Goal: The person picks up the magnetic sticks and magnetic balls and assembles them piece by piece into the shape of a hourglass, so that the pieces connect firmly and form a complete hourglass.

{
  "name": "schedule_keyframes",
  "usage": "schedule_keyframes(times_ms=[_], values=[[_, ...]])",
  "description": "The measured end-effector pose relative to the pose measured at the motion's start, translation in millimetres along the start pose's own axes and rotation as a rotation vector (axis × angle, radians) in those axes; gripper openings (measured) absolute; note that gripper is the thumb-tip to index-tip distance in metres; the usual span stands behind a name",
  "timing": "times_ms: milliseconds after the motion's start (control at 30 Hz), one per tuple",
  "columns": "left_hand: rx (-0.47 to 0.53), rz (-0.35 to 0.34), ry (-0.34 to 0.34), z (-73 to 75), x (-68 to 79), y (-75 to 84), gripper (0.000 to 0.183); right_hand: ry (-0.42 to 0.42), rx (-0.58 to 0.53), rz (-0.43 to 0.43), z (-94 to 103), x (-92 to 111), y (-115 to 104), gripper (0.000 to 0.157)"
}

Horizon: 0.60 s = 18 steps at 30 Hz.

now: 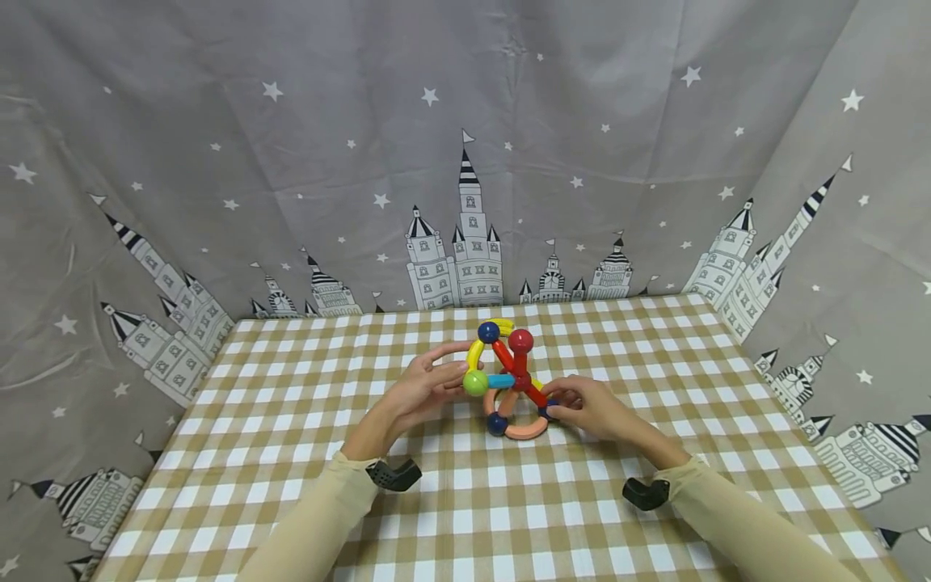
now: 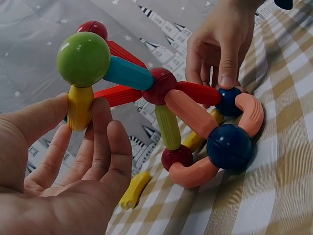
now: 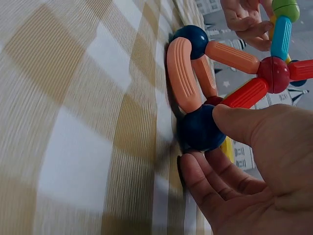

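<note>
A structure of coloured balls and ridged sticks stands on the checked cloth. Its base is a ring of curved salmon sticks [image 1: 527, 430] and balls, including a dark blue ball [image 2: 230, 147]. From a central red ball [image 2: 159, 85], red, salmon, lime and turquoise sticks [image 2: 128, 72] spread outward. My left hand [image 1: 425, 386] pinches a curved yellow stick [image 2: 79, 110] just under the green ball [image 2: 83, 58], at the raised left side. Low on the right, my right hand [image 1: 592, 408] grips another dark blue ball [image 3: 200, 128] of the base between thumb and fingers.
Loose yellow sticks [image 2: 135, 190] lie on the cloth behind the structure. The brown-and-white checked tablecloth [image 1: 291, 420] covers the table. A grey curtain [image 1: 465, 97] printed with castles and stars hangs along the back and sides.
</note>
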State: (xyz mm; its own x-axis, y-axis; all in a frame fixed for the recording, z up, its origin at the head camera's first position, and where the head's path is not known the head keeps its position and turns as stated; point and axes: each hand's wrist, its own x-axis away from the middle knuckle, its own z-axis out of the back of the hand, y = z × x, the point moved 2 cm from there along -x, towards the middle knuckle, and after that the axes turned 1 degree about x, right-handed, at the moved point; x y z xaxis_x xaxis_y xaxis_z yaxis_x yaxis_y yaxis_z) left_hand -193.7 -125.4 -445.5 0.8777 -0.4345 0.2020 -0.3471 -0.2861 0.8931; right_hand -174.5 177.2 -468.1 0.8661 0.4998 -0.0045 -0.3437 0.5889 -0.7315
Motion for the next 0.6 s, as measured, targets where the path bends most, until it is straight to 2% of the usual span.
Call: schedule_keyframes(times_ms=[233, 600], values=[[0.01, -0.008, 0.047, 16.7, 11.5, 5.1, 0.042, 0.0, -0.035, 0.028, -14.0, -14, -8, 0.023], [0.009, -0.045, 0.055, 40.5, 32.7, 12.6, 0.047, -0.018, -0.053, 0.022, -32.8, -30, -30, 0.021]])
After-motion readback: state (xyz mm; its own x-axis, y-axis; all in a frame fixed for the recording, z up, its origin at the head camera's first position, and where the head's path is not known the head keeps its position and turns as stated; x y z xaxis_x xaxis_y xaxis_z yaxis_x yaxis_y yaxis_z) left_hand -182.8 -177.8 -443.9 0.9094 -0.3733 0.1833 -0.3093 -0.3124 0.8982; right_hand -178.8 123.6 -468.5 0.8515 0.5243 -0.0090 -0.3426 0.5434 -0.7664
